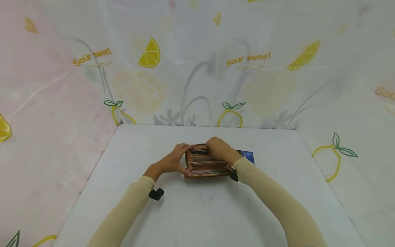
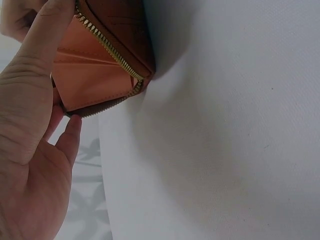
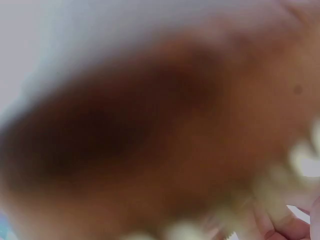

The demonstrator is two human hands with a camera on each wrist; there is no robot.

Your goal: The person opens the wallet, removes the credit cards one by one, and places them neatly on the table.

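One white table by lemon cloth. Left hand grips wallet; right hand bends over, I can't tell its grip.

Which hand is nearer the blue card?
The right hand: it is over the half of the wallet on the blue card's side. The left hand holds the wallet's opposite end.

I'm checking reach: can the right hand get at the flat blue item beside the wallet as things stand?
Probably yes: the flat blue item has an exposed end, though the right hand, at the wallet, would have to draw back.
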